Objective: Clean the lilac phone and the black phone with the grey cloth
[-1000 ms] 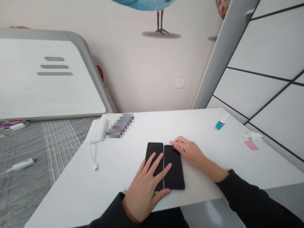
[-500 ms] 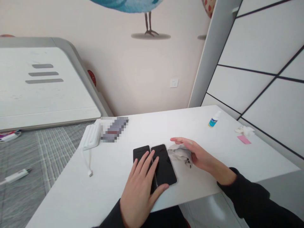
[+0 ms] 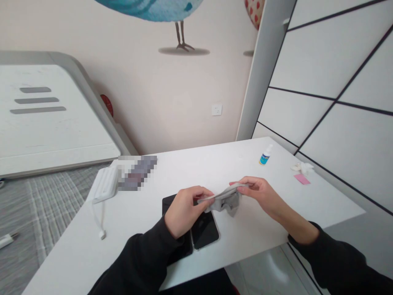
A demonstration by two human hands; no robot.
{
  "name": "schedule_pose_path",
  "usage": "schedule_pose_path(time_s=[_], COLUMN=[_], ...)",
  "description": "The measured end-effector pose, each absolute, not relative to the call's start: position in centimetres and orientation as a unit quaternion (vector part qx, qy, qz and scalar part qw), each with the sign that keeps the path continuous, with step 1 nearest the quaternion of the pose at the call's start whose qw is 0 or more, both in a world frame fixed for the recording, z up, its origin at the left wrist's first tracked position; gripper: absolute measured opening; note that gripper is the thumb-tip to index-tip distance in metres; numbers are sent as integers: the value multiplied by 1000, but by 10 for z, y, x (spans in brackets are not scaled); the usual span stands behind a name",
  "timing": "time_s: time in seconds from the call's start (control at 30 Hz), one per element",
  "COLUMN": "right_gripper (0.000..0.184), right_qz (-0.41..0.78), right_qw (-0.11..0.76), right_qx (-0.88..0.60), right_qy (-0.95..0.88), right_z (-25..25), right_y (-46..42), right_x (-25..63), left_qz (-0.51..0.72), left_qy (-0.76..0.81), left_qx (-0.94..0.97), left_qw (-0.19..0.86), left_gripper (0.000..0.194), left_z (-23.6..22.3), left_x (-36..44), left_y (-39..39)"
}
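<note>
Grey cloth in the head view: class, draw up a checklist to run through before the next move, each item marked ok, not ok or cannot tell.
1. Left hand grips the grey cloth: ok.
2. Right hand grips its other end: ok.
3. Left phone and right phone lie on the table: ok.
4. Both screens fully in view: not ok, partly hidden.
5. Bottle stands upright: ok.
6. Cloth damp or dry: cannot tell.
</note>
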State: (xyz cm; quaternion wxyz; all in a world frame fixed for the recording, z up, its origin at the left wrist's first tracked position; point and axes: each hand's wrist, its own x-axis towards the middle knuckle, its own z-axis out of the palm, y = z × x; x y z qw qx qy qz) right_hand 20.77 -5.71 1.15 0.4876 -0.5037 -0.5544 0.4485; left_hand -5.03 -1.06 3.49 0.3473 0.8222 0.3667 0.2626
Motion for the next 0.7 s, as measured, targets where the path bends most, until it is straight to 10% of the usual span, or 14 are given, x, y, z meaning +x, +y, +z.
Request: schedule_pose_path(time_s=[0.3,0.47,0.7], right_gripper=[18,2,23], right_qz=[176,204,196], right_qw=[517,394,423], right_qx=[-515,-515,-615], right_qy=[-661,-733,-635], right_z=[63,50,-3], right_y=[-36,-79,-70], right_x=[256,276,331], left_qz=[358,268,140], left_qy=[310,218,180], left_qx=[869,933,966], left_qw=[143,104,120], left_gripper=[22,26,32], left_z=[83,49,6], left_x=[-16,-16,-31], left_y=[26,-11,-31])
